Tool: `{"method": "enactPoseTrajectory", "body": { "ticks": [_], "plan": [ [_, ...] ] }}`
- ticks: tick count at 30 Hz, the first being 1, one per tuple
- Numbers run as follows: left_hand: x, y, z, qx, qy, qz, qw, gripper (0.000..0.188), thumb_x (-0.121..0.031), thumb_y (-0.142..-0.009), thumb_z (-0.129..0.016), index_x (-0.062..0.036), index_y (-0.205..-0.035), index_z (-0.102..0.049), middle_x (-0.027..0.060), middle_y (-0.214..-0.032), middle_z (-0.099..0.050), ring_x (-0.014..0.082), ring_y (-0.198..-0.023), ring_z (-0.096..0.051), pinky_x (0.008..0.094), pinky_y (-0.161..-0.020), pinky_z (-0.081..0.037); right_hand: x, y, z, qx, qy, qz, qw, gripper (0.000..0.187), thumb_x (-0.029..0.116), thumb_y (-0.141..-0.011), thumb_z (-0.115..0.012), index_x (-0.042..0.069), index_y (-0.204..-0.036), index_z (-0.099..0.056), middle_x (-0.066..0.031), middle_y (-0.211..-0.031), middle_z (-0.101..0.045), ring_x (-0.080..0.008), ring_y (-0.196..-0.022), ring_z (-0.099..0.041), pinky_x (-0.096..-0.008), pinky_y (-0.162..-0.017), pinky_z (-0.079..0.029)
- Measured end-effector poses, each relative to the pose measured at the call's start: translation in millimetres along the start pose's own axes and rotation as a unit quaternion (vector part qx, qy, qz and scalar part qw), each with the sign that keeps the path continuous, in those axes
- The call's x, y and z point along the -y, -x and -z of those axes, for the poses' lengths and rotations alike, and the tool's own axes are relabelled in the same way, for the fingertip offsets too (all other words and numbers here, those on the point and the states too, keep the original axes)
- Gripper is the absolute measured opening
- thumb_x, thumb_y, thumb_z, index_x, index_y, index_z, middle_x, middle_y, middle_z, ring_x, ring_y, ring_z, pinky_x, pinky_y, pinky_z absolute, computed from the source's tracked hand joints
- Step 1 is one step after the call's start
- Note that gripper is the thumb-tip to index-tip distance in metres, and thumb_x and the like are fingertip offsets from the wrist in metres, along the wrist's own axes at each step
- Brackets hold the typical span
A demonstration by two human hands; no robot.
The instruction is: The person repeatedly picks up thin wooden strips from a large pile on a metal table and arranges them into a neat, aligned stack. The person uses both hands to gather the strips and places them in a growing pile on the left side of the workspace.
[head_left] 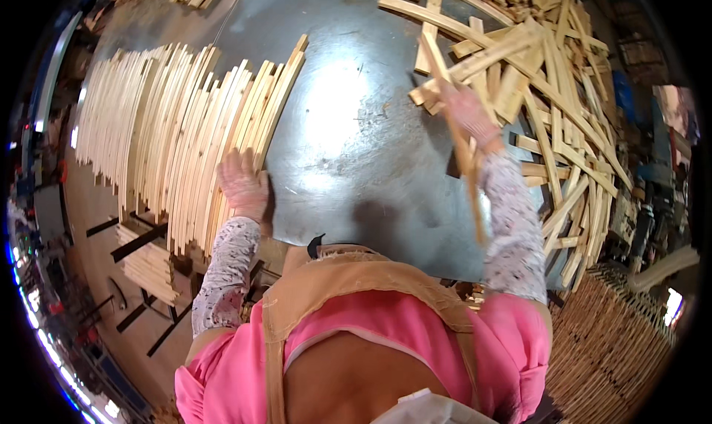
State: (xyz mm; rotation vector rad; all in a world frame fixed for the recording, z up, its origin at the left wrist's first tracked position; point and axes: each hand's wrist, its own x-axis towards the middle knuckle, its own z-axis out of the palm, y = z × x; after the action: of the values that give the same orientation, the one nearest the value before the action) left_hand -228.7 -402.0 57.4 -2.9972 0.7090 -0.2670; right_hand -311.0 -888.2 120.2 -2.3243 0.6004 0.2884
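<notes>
While L hand (243,186) lies unclenched on row of pale wooden strips (170,120), R hand (469,114) grasps long tan wooden strip (466,158) at jumbled wood heap's (571,123) edge, grey metal worktop (337,157); prob. picking step, next move needs strip clear of heap.

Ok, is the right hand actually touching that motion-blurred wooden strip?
Touching. The head view shows it: the right hand grips the wooden strip, whose two ends stick out beyond the hand on opposite sides.
</notes>
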Motion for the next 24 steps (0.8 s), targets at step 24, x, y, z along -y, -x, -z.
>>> {"method": "enactPoseTrajectory", "body": {
  "ticks": [24],
  "plan": [
    [37,27,-37,-0.029,0.092,0.024,0.995,0.060,-0.020,-0.086,-0.076,-0.0098,-0.142,-0.058,0.0200,-0.155,-0.048,0.0449,-0.141,-0.046,0.0591,-0.116,-0.039,17,-208,-62,-0.191,0.299,-0.162,0.921,0.054,0.037,-0.096,-0.073,0.005,-0.137,-0.058,-0.0186,-0.120,-0.076,-0.0376,-0.116,-0.075,-0.0494,-0.097,-0.059]
  ]
}}
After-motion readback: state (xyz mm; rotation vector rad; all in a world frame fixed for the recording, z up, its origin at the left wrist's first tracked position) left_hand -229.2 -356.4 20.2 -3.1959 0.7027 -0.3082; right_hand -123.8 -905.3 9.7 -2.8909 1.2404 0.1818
